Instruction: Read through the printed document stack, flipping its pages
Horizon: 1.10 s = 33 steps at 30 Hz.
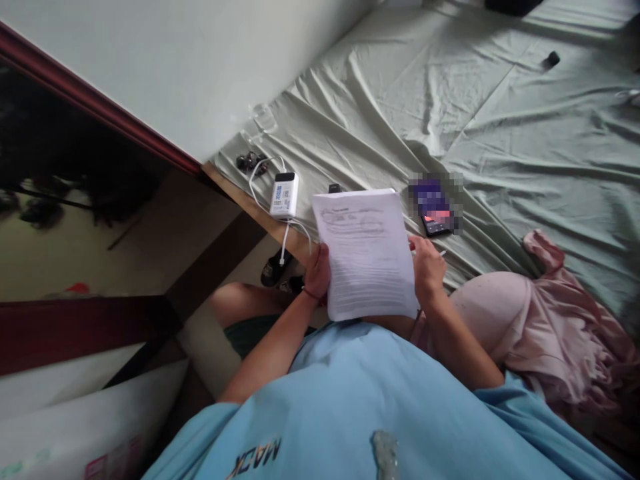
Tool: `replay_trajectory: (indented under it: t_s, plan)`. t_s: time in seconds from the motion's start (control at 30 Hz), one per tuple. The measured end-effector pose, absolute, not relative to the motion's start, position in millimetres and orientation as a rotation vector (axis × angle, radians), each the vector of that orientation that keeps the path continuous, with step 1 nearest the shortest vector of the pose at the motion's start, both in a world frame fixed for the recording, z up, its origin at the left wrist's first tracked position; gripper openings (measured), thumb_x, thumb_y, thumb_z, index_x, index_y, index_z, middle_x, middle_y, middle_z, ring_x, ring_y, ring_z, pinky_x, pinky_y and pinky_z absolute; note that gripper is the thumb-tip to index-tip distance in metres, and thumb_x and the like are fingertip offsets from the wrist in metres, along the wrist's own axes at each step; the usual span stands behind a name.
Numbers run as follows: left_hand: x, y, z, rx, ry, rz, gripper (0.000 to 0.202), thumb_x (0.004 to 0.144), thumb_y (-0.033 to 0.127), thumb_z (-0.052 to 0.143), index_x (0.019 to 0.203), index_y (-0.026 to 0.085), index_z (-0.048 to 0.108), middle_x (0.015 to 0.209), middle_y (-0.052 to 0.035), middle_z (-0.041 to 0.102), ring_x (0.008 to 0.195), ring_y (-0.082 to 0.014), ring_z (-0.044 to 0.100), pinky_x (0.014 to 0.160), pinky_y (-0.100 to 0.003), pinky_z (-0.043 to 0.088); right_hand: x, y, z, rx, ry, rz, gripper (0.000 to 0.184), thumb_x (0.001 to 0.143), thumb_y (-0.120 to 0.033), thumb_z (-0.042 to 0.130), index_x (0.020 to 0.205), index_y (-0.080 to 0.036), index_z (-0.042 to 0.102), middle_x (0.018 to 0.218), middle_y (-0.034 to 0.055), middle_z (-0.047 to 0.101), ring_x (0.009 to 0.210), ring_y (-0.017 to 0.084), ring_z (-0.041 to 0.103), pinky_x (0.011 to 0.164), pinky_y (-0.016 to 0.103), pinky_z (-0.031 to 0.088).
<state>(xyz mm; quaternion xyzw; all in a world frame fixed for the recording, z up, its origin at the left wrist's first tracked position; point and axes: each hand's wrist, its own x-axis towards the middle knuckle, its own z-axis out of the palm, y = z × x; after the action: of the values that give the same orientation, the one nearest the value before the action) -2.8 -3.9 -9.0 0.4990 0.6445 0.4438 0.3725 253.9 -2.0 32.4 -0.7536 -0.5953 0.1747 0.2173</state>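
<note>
A printed stack of paper (pixel 367 267) is held up in front of my lap, with lines of text and pen-like circling near its top. My left hand (pixel 318 272) grips its left edge, the thumb on the front and the other fingers hidden behind. At the right edge my right hand (pixel 427 267) is closed around a thin white pen (pixel 443 253), most of which the fingers hide. Whether this hand also touches the paper I cannot tell.
A lit phone (pixel 435 210) lies on the green bedsheet (pixel 480 160). Left of the paper are a white power bank (pixel 285 195) with cables, dark tangled objects (pixel 251 162) and a clear plastic container (pixel 264 119). Pink cloth (pixel 570 327) lies to my right.
</note>
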Motion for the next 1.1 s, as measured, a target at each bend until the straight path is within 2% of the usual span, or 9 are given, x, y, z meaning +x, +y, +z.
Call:
replay_trajectory:
  t_s: [0.2, 0.37, 0.47, 0.57, 0.7, 0.8, 0.9, 1.0, 1.1]
  plan:
    - [-3, -3, 0, 1.362, 1.661, 1.107, 0.065, 0.099, 0.072, 0.036, 0.118, 0.019, 0.067, 0.121, -0.012, 0.069, 0.118, -0.0258, 0.062, 0.11, -0.042, 0.045, 255, -3, 38, -2.019, -1.601, 0.511, 0.015, 0.087, -0.017, 0.054, 0.083, -0.019, 0.068, 0.087, 0.0049, 0.069, 0.069, 0.016, 0.051, 0.062, 0.029, 0.024]
    - [-2, -2, 5, 1.394, 1.693, 1.087, 0.071, 0.094, 0.081, 0.033, 0.102, 0.018, 0.065, 0.101, -0.0107, 0.07, 0.1, -0.0246, 0.065, 0.094, -0.039, 0.049, 253, -5, 40, -1.94, -1.63, 0.447, 0.025, 0.092, -0.022, 0.05, 0.084, -0.018, 0.073, 0.083, 0.005, 0.065, 0.064, 0.014, 0.043, 0.061, 0.028, 0.024]
    - [-2, -1, 4, 1.397, 1.702, 1.067, 0.071, 0.094, 0.082, 0.031, 0.095, 0.019, 0.063, 0.092, -0.0087, 0.068, 0.09, -0.0228, 0.063, 0.087, -0.037, 0.049, 252, -6, 38, -1.913, -1.632, 0.4, 0.026, 0.093, -0.023, 0.05, 0.094, -0.02, 0.075, 0.084, 0.0043, 0.065, 0.065, 0.014, 0.045, 0.062, 0.028, 0.025]
    - [-2, -1, 3, 1.408, 1.703, 1.082, 0.071, 0.094, 0.081, 0.032, 0.102, 0.018, 0.065, 0.1, -0.0101, 0.069, 0.099, -0.0243, 0.064, 0.093, -0.038, 0.049, 252, -7, 37, -1.898, -1.603, 0.36, 0.027, 0.094, -0.025, 0.049, 0.099, -0.021, 0.075, 0.087, 0.0049, 0.067, 0.07, 0.016, 0.051, 0.064, 0.028, 0.029]
    - [-2, -2, -1, 1.374, 1.706, 1.107, 0.069, 0.096, 0.077, 0.035, 0.112, 0.019, 0.067, 0.114, -0.0123, 0.07, 0.112, -0.0261, 0.064, 0.103, -0.041, 0.047, 254, -6, 36, -1.747, -1.526, 0.404, 0.022, 0.093, -0.028, 0.051, 0.093, -0.021, 0.072, 0.09, 0.0055, 0.067, 0.075, 0.017, 0.055, 0.069, 0.029, 0.039]
    - [-3, -2, -6, 1.314, 1.719, 1.104, 0.07, 0.095, 0.078, 0.036, 0.114, 0.018, 0.067, 0.115, -0.0131, 0.07, 0.111, -0.0267, 0.064, 0.103, -0.044, 0.048, 254, -5, 35, -1.468, -1.385, 0.644, 0.011, 0.09, -0.029, 0.059, 0.09, -0.021, 0.067, 0.093, 0.005, 0.068, 0.08, 0.018, 0.06, 0.077, 0.031, 0.048]
    - [-4, -2, -10, 1.32, 1.72, 1.103, 0.068, 0.096, 0.077, 0.036, 0.113, 0.019, 0.068, 0.113, -0.0125, 0.071, 0.109, -0.0265, 0.064, 0.101, -0.045, 0.048, 255, -4, 37, -1.16, -1.188, 1.063, 0.017, 0.088, -0.039, 0.066, 0.09, -0.022, 0.062, 0.116, 0.0087, 0.07, 0.103, 0.022, 0.066, 0.09, 0.037, 0.052]
    - [-4, -2, -11, 1.332, 1.723, 1.104, 0.066, 0.097, 0.075, 0.035, 0.105, 0.019, 0.067, 0.105, -0.0112, 0.07, 0.101, -0.0253, 0.064, 0.096, -0.044, 0.05, 258, -6, 43, -0.88, -1.106, 1.41, 0.025, 0.085, -0.045, 0.073, 0.086, -0.023, 0.061, 0.138, 0.0094, 0.064, 0.127, 0.027, 0.06, 0.104, 0.044, 0.048]
    - [-2, -3, -7, 1.3, 1.715, 1.113, 0.059, 0.099, 0.07, 0.038, 0.102, 0.018, 0.066, 0.099, -0.0093, 0.069, 0.094, -0.0231, 0.063, 0.092, -0.043, 0.052, 265, -11, 54, -0.674, -1.17, 1.683, 0.02, 0.084, -0.039, 0.077, 0.083, -0.023, 0.066, 0.152, 0.0067, 0.054, 0.143, 0.029, 0.048, 0.116, 0.048, 0.039]
